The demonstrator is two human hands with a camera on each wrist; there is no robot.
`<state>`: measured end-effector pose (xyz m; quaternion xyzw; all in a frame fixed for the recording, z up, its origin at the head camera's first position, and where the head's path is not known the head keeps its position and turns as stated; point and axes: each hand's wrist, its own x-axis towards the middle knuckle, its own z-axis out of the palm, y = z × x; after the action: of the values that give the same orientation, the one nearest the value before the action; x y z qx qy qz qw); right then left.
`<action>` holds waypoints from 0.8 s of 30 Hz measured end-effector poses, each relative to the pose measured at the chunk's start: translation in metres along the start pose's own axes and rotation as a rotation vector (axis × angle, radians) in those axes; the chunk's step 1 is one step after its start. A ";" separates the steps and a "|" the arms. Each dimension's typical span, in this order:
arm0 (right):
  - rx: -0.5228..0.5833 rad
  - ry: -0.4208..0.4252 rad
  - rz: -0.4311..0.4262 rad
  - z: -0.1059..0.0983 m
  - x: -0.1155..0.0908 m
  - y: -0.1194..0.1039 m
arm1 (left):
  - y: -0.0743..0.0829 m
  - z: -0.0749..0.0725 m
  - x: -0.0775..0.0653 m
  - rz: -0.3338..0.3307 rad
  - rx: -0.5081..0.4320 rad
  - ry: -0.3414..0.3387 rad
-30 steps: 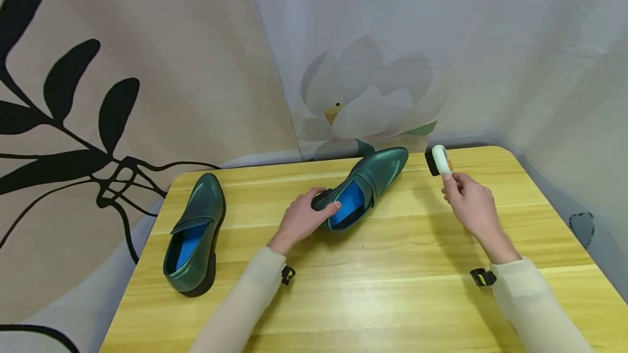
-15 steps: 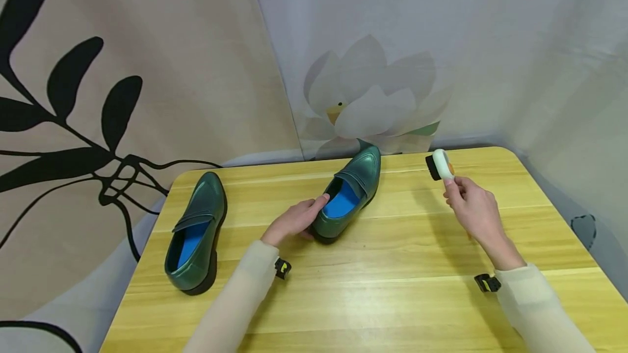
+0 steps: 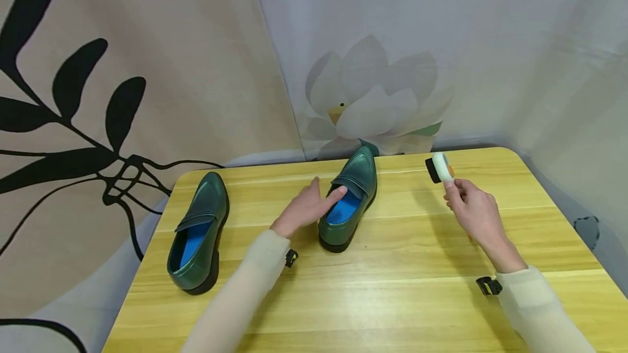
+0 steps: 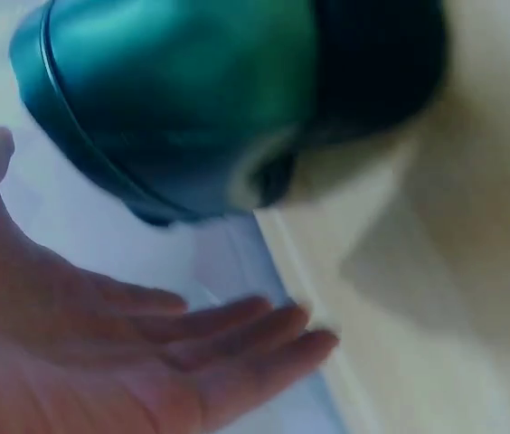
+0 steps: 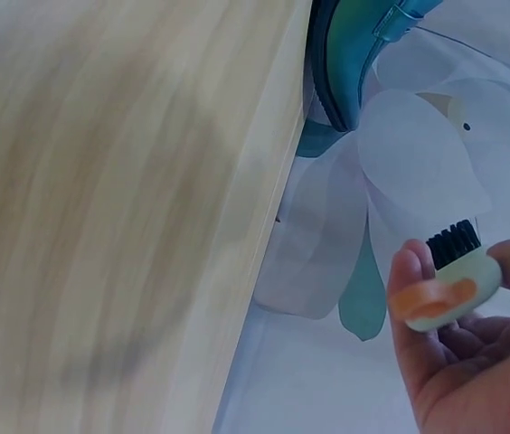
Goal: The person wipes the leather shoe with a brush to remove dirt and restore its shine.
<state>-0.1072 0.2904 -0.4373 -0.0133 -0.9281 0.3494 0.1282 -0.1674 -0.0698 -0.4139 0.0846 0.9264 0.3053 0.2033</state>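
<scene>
A dark green loafer with a blue insole sits toward the back of the table, toe pointing away. My left hand is just left of its heel, fingers extended and thumb spread over the shoe's opening in the head view. From the left wrist, the same hand shows straight fingers beside the rounded heel, not wrapped around it. Raised at the right, my right hand pinches a small white shoe brush. Its black bristles and an orange band show in the right wrist view.
The matching green loafer stands at the left of the wooden table, toe also away. Behind the back edge hangs a pale curtain printed with black leaves and a white flower.
The loafer has come down from a raised, tilted pose and turned until its toe points away. My left hand has loosened from its heel. The right hand with the brush has barely moved.
</scene>
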 end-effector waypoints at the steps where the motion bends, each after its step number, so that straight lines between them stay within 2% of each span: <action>1: 0.000 0.000 -0.003 0.000 0.000 0.000 | 0.008 0.003 0.002 0.004 0.032 0.022; 6: -0.010 -0.012 -0.024 0.002 -0.002 -0.002 | 0.046 0.021 0.011 0.022 0.285 0.078; 9: -0.010 -0.017 -0.018 0.002 -0.004 -0.003 | 0.057 0.030 0.015 0.007 0.415 0.098; 11: -0.008 -0.016 -0.016 0.003 -0.005 -0.004 | 0.059 0.033 0.018 -0.016 0.466 0.102; 14: -0.005 -0.017 -0.007 0.003 -0.006 -0.004 | 0.058 0.035 0.021 -0.036 0.453 0.080; 19: 0.005 -0.038 -0.003 0.004 -0.006 -0.004 | 0.055 0.034 0.023 -0.027 0.385 0.034; 24: 0.024 -0.054 -0.002 0.007 -0.004 -0.007 | 0.046 0.034 0.024 -0.027 0.365 0.060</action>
<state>-0.1047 0.2803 -0.4386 -0.0016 -0.9269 0.3608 0.1035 -0.1730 -0.0078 -0.4189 0.0985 0.9732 0.1316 0.1608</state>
